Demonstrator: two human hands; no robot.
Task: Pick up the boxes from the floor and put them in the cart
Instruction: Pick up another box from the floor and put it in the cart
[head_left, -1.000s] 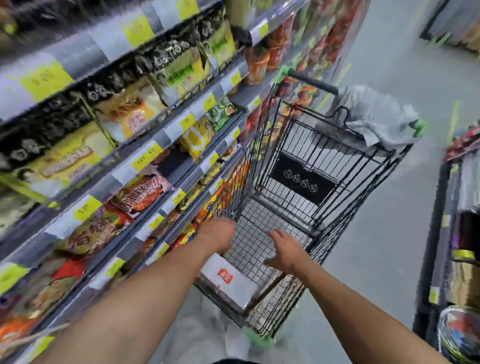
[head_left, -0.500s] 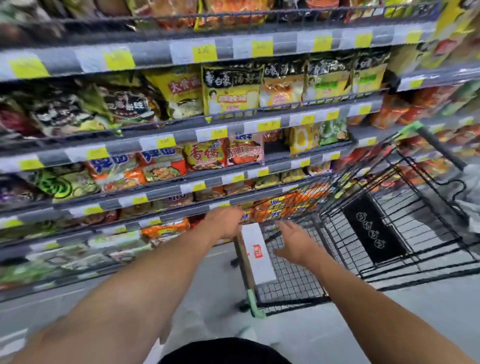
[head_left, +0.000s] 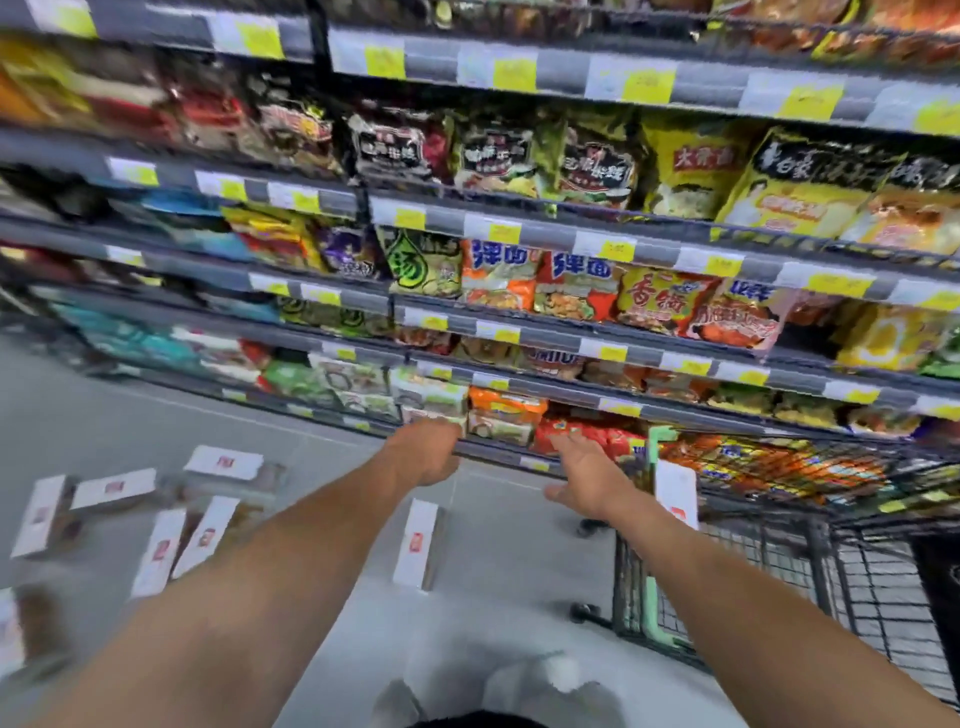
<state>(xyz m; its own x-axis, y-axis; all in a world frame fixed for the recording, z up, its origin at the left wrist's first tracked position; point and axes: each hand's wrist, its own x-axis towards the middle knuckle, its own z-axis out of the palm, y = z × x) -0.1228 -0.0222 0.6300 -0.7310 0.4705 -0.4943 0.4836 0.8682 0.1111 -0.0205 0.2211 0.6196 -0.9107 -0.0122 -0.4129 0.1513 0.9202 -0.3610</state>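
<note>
Head view: grey shop floor in front of long dark shelves of bright noodle packets, frame motion-blurred. Both bare arms reach forward over the floor. Left hand is seen from the back with its fingers pointing away and hidden, so cannot tell if they are curled or straight; nothing visible in it. Right hand is empty, fingers straight and spread, thumb out to the side, just beside the cart's corner. Black wire shopping cart with green corner trim sits at right. One flat white box with a small red label stands on edge at the cart's near end, apparently inside against the wire wall; blur makes that not fully sure. Task's other things lie on the floor: a lone white red-labelled box between the two arms, nearest to the hands, and a loose group well to the left, boxes at and, plus a blurred one at the frame edge. Progress judged: early, roughly one box loaded, about seven left to pick up. Likely next target is the lone box, since it is closest.
</note>
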